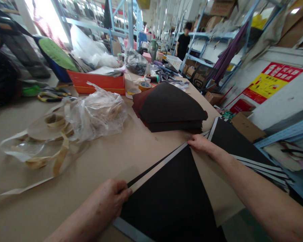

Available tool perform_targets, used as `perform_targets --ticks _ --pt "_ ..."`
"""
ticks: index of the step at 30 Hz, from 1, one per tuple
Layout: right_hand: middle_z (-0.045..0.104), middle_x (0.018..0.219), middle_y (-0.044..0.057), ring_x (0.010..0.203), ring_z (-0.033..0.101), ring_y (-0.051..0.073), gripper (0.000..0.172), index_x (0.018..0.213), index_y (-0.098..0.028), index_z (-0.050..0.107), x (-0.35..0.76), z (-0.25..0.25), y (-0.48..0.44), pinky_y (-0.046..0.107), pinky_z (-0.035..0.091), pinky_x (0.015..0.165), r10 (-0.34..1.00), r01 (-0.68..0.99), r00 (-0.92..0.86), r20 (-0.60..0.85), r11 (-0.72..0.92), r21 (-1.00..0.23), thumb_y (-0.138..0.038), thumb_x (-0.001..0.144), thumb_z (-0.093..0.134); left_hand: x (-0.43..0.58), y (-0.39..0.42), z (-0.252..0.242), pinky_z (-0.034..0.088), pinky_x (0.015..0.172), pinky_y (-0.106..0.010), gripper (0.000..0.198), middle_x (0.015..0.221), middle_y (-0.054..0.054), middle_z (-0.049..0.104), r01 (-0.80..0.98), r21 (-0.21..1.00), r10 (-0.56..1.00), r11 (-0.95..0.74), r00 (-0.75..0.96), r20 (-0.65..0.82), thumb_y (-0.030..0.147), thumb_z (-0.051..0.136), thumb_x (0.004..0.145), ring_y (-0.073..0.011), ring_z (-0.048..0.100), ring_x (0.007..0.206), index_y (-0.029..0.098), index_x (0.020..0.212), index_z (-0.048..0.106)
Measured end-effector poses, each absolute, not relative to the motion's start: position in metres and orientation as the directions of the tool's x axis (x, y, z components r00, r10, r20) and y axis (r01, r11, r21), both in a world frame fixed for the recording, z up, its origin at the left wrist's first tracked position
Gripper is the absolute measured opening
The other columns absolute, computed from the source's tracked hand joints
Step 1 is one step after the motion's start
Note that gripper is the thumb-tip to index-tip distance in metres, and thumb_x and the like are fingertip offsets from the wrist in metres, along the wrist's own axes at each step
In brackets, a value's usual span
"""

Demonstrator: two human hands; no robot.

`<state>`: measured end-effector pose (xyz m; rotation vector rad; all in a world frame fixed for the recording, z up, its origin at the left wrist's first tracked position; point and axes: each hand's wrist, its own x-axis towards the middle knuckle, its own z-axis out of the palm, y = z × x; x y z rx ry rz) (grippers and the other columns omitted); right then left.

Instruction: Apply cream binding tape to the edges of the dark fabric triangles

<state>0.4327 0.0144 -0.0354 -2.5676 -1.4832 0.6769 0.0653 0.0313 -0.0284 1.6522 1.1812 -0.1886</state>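
A black sheet (169, 195) with pale strips along two of its edges lies in front of me, its near part cut off by the frame. My left hand (113, 196) pinches its left corner, thumb and fingers closed on the pale-striped edge. At the far end of that strip, my right hand (200, 143) grips the other corner. The edge between both hands looks straight, and a thin dark layer shows behind it. Beyond my hands sits a stack of dark, curved-edge pieces (171, 104) with reddish-brown sides. Right of my right hand lie several striped black sheets (242, 144), overlapping.
On the tan table (96, 161), a crumpled clear plastic bag (98, 114) lies beside a roll of tan tape (54, 121). Farther back are an orange box (98, 82), tape rolls (144, 86) and scissors (53, 95). A person (183, 42) stands near blue shelving (204, 35).
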Motion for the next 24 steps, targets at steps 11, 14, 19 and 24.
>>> perform_targets --ticks 11,14,19,24 --pt "0.067 0.087 0.009 0.082 0.060 0.019 0.019 0.093 -0.018 0.064 0.422 -0.037 0.006 0.026 0.037 0.069 0.930 0.928 0.332 -0.156 -0.351 -0.122 -0.027 0.087 0.048 0.059 0.031 -0.024 0.022 0.041 -0.022 0.031 0.042 0.003 0.045 0.767 0.640 0.621 0.040 0.483 -0.618 0.042 0.042 0.076 -0.0104 0.039 0.038 0.020 0.055 0.042" --pt "0.067 0.086 0.008 0.081 0.061 0.019 0.020 0.089 -0.018 0.065 0.419 -0.039 0.007 0.025 0.037 0.069 0.937 0.936 0.310 -0.163 -0.331 -0.122 -0.027 0.088 0.047 0.050 0.033 -0.023 0.021 0.044 -0.023 0.032 0.043 0.003 0.042 0.789 0.612 0.657 -0.049 0.487 -0.575 0.042 0.043 0.075 -0.0108 0.037 0.042 0.020 0.052 0.042" --pt "0.067 0.080 0.005 0.074 0.061 0.017 0.016 0.083 -0.017 0.064 0.424 -0.042 0.010 0.024 0.038 0.066 0.938 0.936 0.283 -0.199 -0.315 -0.154 -0.031 0.081 0.058 0.017 0.032 -0.017 0.023 0.050 -0.025 0.034 0.050 0.003 0.042 0.840 0.521 0.718 -0.153 0.457 -0.525 0.044 0.044 0.075 -0.0121 0.037 0.050 0.019 0.052 0.045" --pt "0.065 0.073 0.005 0.069 0.059 0.019 0.023 0.075 -0.017 0.062 0.425 -0.045 0.006 0.027 0.037 0.061 0.934 0.934 0.305 -0.186 -0.332 -0.136 -0.040 0.076 0.062 -0.045 0.022 -0.011 0.026 0.054 -0.026 0.036 0.051 0.001 0.046 0.900 0.433 0.781 -0.048 0.304 -0.546 0.049 0.046 0.073 -0.0135 0.042 0.052 0.019 0.053 0.051"
